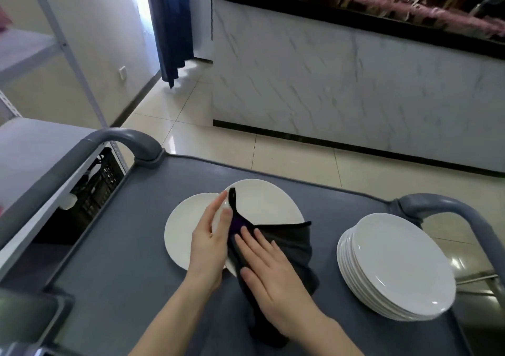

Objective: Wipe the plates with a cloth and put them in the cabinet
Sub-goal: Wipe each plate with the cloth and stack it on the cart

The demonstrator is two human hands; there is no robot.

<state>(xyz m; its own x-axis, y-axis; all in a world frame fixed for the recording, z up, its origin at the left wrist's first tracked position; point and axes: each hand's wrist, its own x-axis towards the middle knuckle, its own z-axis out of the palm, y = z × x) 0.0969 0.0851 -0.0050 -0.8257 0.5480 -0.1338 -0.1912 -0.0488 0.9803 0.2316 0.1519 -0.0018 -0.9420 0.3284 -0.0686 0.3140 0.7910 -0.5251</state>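
A white plate (266,204) is held tilted above the grey cart top (131,246), over a second white plate (181,232) that lies flat. My left hand (209,242) grips the tilted plate by its near-left edge. My right hand (269,276) lies flat with fingers spread on a dark cloth (289,243), pressing it against the tilted plate's face. The cloth drapes down past the plate's lower edge. A stack of several white plates (396,265) sits at the cart's right side.
The cart has grey curved handles at the left (120,139) and right (448,208). A black crate (98,189) sits under a metal shelf on the left. A marble-faced counter (355,87) stands across the tiled floor, with a blue curtain (170,24) in the doorway.
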